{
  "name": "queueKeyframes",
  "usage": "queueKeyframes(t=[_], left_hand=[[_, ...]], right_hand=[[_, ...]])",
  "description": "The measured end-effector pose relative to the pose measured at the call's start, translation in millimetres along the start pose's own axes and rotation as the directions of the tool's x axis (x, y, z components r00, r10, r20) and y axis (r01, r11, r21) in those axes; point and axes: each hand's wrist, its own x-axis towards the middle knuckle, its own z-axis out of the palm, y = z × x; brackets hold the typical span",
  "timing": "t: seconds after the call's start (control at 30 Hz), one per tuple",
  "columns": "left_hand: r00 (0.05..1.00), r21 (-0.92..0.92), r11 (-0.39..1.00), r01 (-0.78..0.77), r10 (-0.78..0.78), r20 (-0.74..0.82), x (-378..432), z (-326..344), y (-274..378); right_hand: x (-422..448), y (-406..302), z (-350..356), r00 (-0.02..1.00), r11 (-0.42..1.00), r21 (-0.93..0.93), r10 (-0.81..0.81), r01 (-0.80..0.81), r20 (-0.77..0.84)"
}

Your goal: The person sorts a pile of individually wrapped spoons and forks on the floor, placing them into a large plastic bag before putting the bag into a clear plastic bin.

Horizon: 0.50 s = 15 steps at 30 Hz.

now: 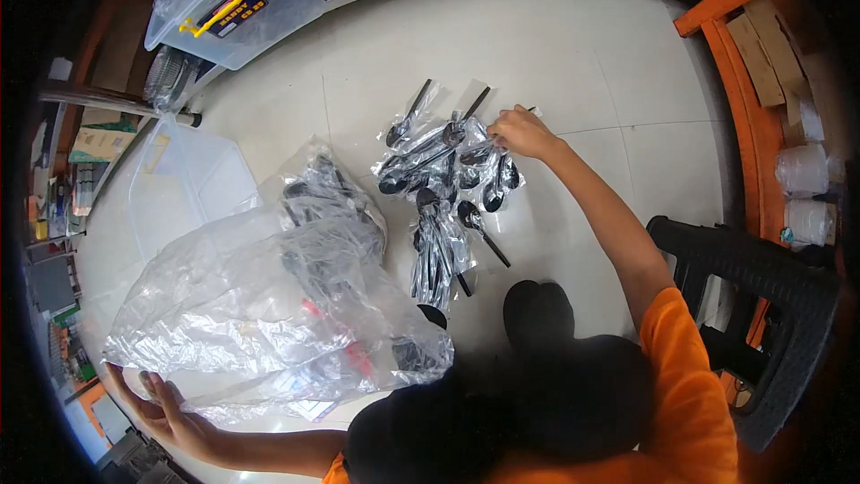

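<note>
My right hand [525, 132] pinches a black plastic spoon in a clear wrapper [534, 110] at the right edge of a pile; the hand covers most of it. Several wrapped black spoons [450, 154] lie heaped on the tiled floor. Nearer to me is a bundle of wrapped spoons [437, 259], with a single black spoon [485, 232] beside it. At lower left, my left hand [171, 417] has its fingertips at the rim of a large clear plastic bag [222, 309], holding it. Dark wrapped cutlery [329, 195] shows through the bag's far end.
A translucent plastic bin [218, 178] stands on the floor behind the bag. Another bin with a yellow handle [282, 10] rests on the shelf at back left. To my right are a black plastic stool [752, 282] and an orange rack [752, 121] holding cardboard boxes.
</note>
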Motion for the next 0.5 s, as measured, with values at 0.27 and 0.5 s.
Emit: queueKeyframes(t=[0.27,0.5], left_hand=[[0.991,-0.107,0.985,0.133,-0.134,0.001,-4,-3,-5],[0.991,-0.132,0.982,0.131,-0.129,0.025,-6,-9,-8]], right_hand=[[-13,-9,-4,0.995,1.0,-0.012,-0.003,0.002,-0.101],[-23,-22,-20,0.984,0.999,-0.037,-0.002,-0.004,-0.177]])
